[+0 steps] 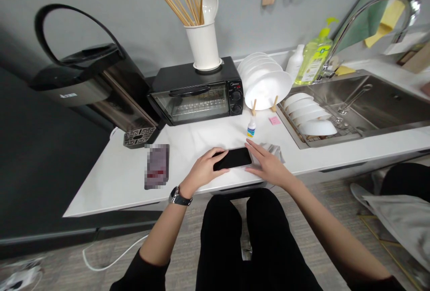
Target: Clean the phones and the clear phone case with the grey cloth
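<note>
A black smartphone (pixel 232 158) lies on the white countertop (pixel 198 139), near its front edge, with its dark face up. My left hand (pixel 204 168), with a watch on the wrist, closes around the phone's left end, thumb and fingers along its edges. At the right end is my right hand (pixel 268 166), its fingers stretched and spread about the corner; whether they press on the phone I cannot tell. A crumpled grey cloth (pixel 274 151) lies partly beneath the right hand. Just beyond the fingertips stands a small white bottle (pixel 251 128) with a blue and yellow label.
A dark pouch (pixel 161 161) lies left, before a black drinks machine (pixel 124 85). Behind stands a toaster oven (pixel 198 96) bearing a cup (pixel 202 45) of chopsticks. Racked plates (pixel 268 87), a pink note (pixel 274 121) and a sink (pixel 386 116) with bowls (pixel 317 127) are right.
</note>
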The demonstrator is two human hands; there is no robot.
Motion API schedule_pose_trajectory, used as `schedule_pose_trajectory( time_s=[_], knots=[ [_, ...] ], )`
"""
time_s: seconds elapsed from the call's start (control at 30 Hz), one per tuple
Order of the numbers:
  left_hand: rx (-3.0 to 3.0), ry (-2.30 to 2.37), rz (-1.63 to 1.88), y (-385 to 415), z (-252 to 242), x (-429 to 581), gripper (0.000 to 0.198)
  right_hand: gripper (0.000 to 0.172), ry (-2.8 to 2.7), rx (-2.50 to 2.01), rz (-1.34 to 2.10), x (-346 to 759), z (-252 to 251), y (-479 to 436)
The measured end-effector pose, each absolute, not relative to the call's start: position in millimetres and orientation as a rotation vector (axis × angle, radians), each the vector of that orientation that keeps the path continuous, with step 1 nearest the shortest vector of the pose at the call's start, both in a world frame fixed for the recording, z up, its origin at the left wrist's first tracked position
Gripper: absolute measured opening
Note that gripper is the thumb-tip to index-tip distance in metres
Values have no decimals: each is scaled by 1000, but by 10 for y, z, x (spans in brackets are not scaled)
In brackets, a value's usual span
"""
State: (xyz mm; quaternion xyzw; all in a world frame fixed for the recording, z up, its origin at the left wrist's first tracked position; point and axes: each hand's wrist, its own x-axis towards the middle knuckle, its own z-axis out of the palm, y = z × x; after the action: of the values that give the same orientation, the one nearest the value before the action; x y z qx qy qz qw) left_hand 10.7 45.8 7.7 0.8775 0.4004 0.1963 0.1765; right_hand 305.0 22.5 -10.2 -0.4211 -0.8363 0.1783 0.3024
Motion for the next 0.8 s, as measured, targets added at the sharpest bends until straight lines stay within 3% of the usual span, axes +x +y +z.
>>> schedule_pose_trajectory(
  time_s=[0.07,0.3,0.47,0.8],
  knots=[
    [2517,1118,529,479,105,99,63,88,-2238,-1090,565,3040,-165,313],
    [2585,1069,467,532,194,105,58,84,-2200,-1064,643,3132,-288,497],
    [2634,1070,359,562,234,160,54,76,-2233,-1040,710,3160,-214,518],
    [2467,1146,462,546,179,209,60,60,-2173,-1064,786,3140,-168,522]
  ],
)
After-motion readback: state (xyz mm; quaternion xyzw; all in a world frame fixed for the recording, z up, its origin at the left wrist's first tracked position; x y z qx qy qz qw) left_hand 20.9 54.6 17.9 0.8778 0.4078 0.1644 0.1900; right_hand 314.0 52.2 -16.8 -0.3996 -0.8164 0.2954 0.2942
